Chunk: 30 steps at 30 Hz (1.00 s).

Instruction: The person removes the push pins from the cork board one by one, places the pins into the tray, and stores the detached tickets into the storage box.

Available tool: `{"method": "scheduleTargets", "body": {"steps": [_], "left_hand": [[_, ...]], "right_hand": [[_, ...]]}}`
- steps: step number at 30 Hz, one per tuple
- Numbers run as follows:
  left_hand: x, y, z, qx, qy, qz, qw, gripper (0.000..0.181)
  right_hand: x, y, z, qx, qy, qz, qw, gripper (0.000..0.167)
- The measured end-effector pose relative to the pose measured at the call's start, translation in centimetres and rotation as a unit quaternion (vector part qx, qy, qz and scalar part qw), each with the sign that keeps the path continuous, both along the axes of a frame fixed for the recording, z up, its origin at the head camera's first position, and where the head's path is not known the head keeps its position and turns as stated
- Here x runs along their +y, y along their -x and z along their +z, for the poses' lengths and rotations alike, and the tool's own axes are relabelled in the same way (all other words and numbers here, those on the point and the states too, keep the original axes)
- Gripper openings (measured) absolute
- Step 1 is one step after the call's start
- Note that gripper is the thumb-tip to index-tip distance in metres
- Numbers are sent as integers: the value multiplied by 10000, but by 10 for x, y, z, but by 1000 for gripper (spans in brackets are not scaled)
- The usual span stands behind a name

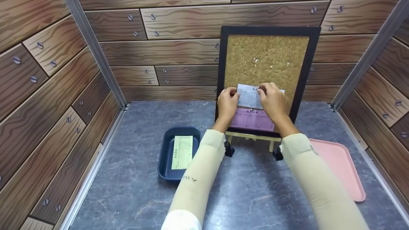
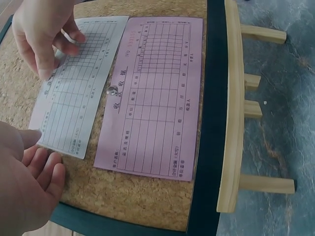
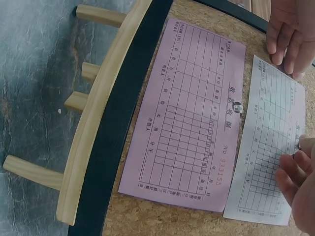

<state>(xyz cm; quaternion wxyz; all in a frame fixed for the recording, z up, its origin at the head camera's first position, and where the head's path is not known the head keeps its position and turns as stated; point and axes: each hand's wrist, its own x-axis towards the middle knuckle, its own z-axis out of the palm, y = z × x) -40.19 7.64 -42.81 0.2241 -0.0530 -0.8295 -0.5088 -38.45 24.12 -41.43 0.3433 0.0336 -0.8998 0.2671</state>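
Observation:
A white receipt slip (image 1: 248, 96) lies tilted against the framed cork board (image 1: 268, 57), above a purple receipt slip (image 1: 252, 119) held by a clear push pin (image 2: 112, 90). My left hand (image 1: 227, 103) holds the white slip's left edge, with the thumb at its corner and the other fingers curled beside it. At the slip's top middle, my right hand (image 1: 274, 99) pinches a small push pin (image 3: 299, 143), mostly hidden by the fingertips. Part of the white slip is behind the right hand.
The board stands on a wooden easel (image 1: 252, 135). To its left, a blue tray (image 1: 162, 159) holds a green receipt slip (image 1: 182, 152). A pink tray (image 1: 346, 169) lies at right, partly behind the right sleeve. Wood-patterned walls (image 1: 179, 52) enclose the table.

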Motion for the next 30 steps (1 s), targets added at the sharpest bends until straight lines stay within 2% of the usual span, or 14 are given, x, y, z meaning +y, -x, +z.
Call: {"method": "scheduleTargets", "body": {"steps": [12, 20, 25, 30], "left_hand": [[6, 0, 2, -109, 83, 280, 9995, 15], [9, 0, 2, -87, 72, 470, 9988, 14], [9, 0, 2, -177, -41, 479, 9987, 11], [8, -1, 4, -211, -240, 367, 9988, 9]], "right_hand": [[1, 5, -2, 132, -105, -128, 9998, 16], [0, 5, -2, 109, -123, -72, 9998, 16], [0, 6, -2, 127, -63, -8, 9999, 17], [0, 7, -2, 270, 24, 80, 9996, 16]]}}
